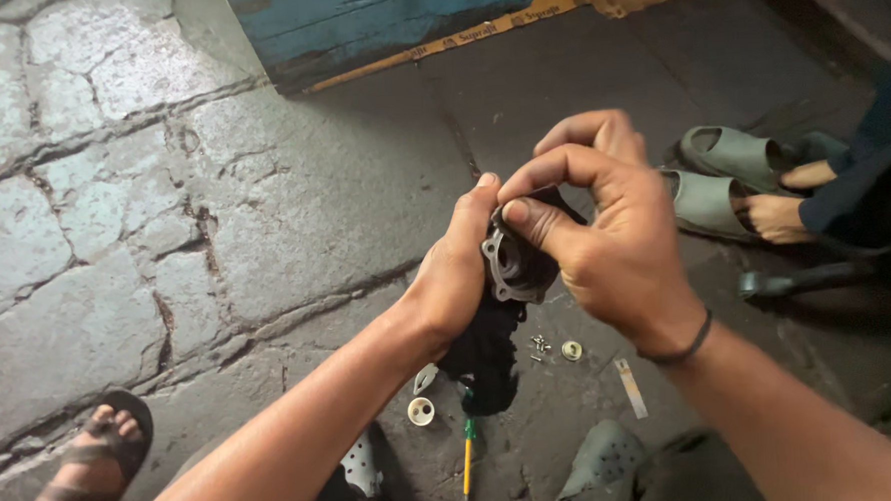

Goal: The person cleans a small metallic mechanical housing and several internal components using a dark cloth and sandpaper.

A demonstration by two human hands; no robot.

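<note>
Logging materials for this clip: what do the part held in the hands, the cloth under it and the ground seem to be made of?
Round part: looks like cast metal, dull grey, with a machined ring and bolt ears. Cloth: black fabric, limp and hanging, apparently grimy. Ground: cracked stone or concrete slabs, rough and matte.

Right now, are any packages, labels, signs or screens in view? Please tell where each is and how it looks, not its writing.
Yellow printed strip: top of the view, along the lower edge of the blue board; long, narrow, slanted, with small dark print.
Small paper slip: on the floor below the right hand; narrow rectangle, pale with a yellowish end.
No packages or screens in view.
</note>
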